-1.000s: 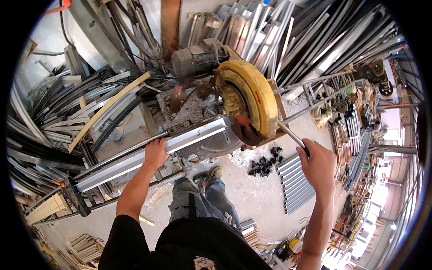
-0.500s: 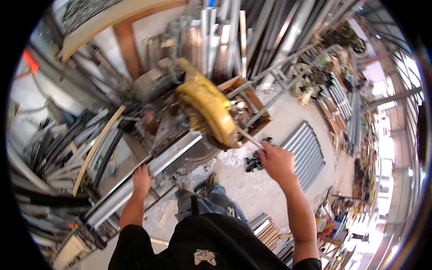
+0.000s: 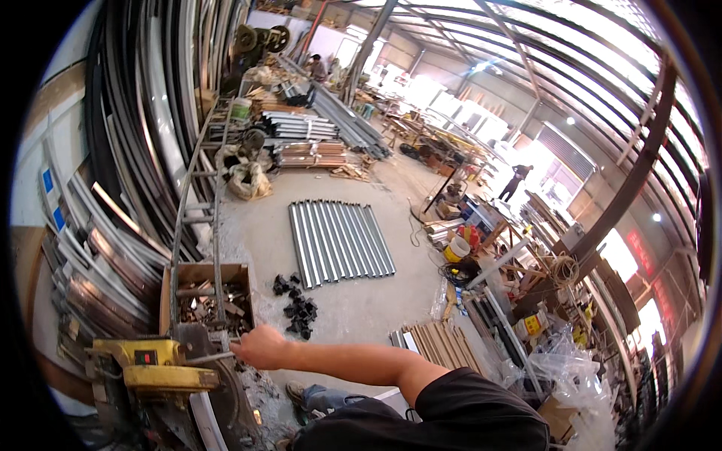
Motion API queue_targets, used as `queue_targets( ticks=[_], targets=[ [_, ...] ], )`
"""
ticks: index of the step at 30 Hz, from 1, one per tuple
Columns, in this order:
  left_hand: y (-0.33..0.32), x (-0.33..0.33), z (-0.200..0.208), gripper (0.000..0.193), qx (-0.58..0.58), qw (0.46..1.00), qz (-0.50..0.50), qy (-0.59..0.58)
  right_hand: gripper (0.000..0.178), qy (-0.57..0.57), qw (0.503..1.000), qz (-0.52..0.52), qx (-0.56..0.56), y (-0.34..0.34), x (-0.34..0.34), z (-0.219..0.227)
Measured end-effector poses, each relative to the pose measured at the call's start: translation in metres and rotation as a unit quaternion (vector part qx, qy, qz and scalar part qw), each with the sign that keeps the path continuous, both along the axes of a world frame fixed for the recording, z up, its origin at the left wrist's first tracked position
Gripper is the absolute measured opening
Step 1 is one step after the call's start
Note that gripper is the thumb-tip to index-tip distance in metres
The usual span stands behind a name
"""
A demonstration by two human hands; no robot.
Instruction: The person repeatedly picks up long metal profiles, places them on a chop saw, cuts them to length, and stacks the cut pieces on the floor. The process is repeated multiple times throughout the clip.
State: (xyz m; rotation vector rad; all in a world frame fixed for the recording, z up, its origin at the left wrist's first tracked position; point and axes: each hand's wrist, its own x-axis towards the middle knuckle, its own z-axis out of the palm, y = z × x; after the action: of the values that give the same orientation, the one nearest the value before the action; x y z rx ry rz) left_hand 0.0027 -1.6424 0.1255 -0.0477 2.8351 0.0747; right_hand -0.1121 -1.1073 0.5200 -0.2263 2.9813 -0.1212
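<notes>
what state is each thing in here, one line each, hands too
right hand, closed around the handle's end
left hand, not in view
saw handle, gripped
yellow saw, running or stopped: cannot tell
pale strip, beside the saw, only partly visible
brown box, open, holding scraps
black pieces, heaped loosely on the floor
grey lengths, laid side by side
clear plastic, crumpled

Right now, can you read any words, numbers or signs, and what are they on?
No text can be read clearly.
Red signs at the far right: markings too small and blurred to read.
Yellow-and-white container in the clutter on the right: any print is too small.
Yellow saw at the lower left: no readable words or numbers.
</notes>
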Motion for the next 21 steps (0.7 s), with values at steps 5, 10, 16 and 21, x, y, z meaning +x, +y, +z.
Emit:
queue_targets(
  ticks=[5, 10, 16, 21],
  targets=[
    [0.002, 0.000, -0.020, 0.102, -0.054, 0.996, -0.073, 0.024, 0.029, -0.026, 0.999, -0.036, -0.002, 0.009, 0.018, -0.006],
    [0.006, 0.007, -0.011, 0.101, -0.030, 0.999, -0.022, -0.020, 0.027, -0.007, 0.999, -0.045, -0.019, 0.011, 0.021, -0.018],
    [0.028, 0.016, 0.028, 0.098, -0.030, 0.999, -0.035, 0.001, 0.027, 0.000, 0.997, -0.067, -0.031, 0.016, 0.024, -0.031],
    [0.038, 0.001, 0.033, 0.097, -0.033, 0.999, -0.043, 0.001, 0.028, 0.017, 0.998, -0.050, -0.038, 0.018, 0.028, -0.042]
  ],
)
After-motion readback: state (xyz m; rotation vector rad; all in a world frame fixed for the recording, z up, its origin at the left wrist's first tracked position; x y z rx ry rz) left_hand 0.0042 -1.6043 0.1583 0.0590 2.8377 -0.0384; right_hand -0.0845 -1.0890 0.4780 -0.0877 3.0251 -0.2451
